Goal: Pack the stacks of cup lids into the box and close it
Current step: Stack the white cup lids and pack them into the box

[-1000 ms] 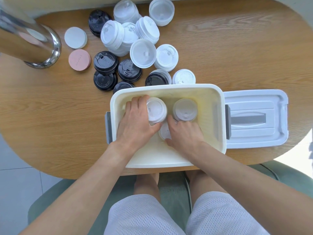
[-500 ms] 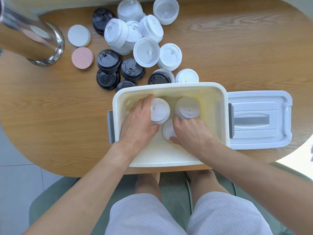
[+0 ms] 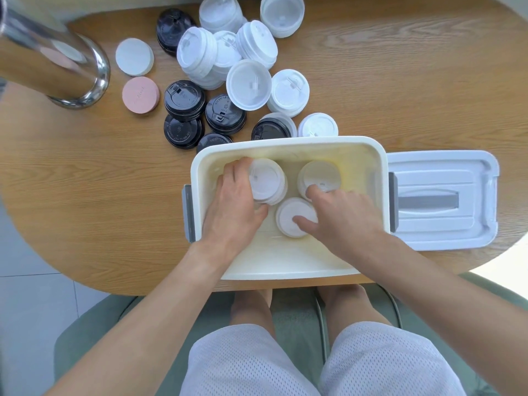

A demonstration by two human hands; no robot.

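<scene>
Head view: the fingers of the left hand are curled round a white lid stack at the far left of the box, thumb on its near side, so the stack is gripped. The right hand is spread over two others: a fingertip is rested on the top of the near lid stack, which sits in the middle of the box, while another finger is laid against the far-right lid stack; its fingers are only loosely bent and nothing is clasped by them.

Compared with a second ago, the right hand has been drawn back toward the box's near wall, so the near stack, then mostly covered, is now almost fully exposed and appears set down on the box floor. The left grip has been kept in place. Three stacks are thus judged to be seated inside, and the right hand seems close to being freed for the next pick.

Beyond the box's far rim, many white lids and black lids are left on the table, so packing is judged far from finished. The box cover is lying flat just beside the box's right wall, not yet fitted. Left of the lid heap, a pink disc, a white disc and a steel vessel are seen.
</scene>
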